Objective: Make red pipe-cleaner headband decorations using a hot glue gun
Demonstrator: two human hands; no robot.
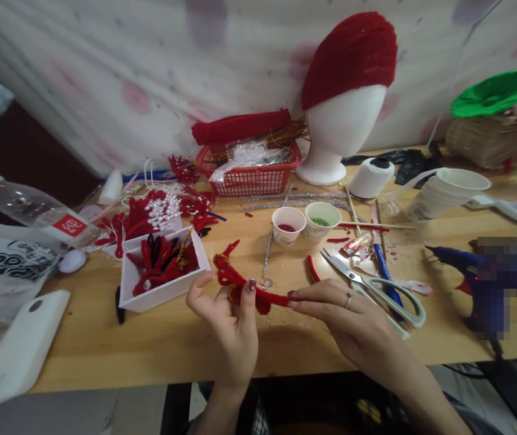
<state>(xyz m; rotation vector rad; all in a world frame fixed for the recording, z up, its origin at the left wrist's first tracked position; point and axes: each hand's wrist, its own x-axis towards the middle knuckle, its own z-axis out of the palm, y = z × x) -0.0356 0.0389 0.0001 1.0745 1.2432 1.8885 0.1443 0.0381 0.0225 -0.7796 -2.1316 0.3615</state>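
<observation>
Both hands meet just above the table's near edge: the left hand [231,320] pinches the red pipe-cleaner piece [240,283] upright, the right hand [344,314] grips its tail end.

Left hand [228,317] and right hand [349,317] pinching a red pipe-cleaner piece [244,285], scissors [376,289] just beside, wooden table [149,344]

Both hands are bare, with no sleeves on the forearms. The left hand [228,317] has dark maroon polish on its nails. The right hand [346,314] wears a thin silver-coloured ring [349,299] on one finger, with the same dark polish.
</observation>
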